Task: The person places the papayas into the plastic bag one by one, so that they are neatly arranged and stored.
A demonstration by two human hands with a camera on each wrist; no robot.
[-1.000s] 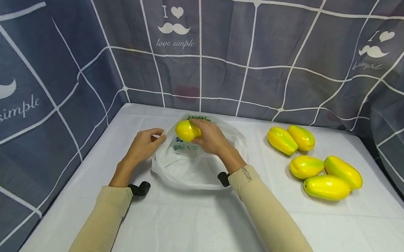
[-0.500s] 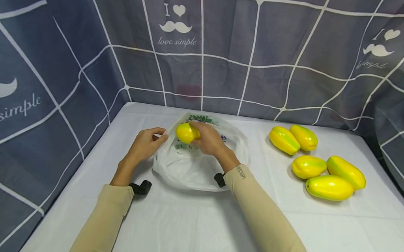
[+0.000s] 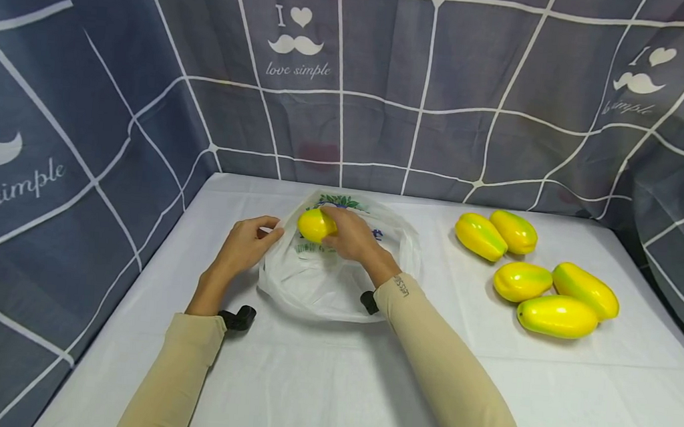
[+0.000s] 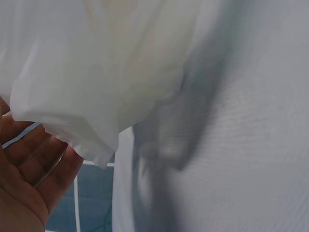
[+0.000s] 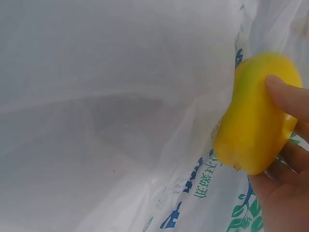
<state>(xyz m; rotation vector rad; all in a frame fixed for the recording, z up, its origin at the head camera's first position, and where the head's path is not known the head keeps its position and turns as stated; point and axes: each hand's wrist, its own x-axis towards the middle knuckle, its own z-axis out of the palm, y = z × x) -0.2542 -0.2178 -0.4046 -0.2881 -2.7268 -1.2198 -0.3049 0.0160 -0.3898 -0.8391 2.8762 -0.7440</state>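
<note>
A white plastic bag point(image 3: 317, 295) with green and blue print lies on the table with its mouth spread upward. My left hand point(image 3: 244, 247) pinches the bag's left rim between thumb and fingers; in the left wrist view several fingers show behind the thin film point(image 4: 96, 87). Over the bag's mouth, my right hand point(image 3: 354, 234) grips a yellow papaya point(image 3: 315, 225) with a green tinge. The right wrist view shows the thumb across that papaya point(image 5: 256, 116), the fingers under it, and the printed inner wall of the bag close beside it.
On the right of the white table point(image 3: 328, 387) lie several more papayas: a pair farther back point(image 3: 481, 237) and a nearer cluster point(image 3: 557, 316). A dark grid-patterned curtain point(image 3: 384, 56) encloses the back and sides.
My right hand has shifted very slightly with the papaya, and the right forearm has swung a little left. More of the bag's print shows. The left hand stays at the rim.
</note>
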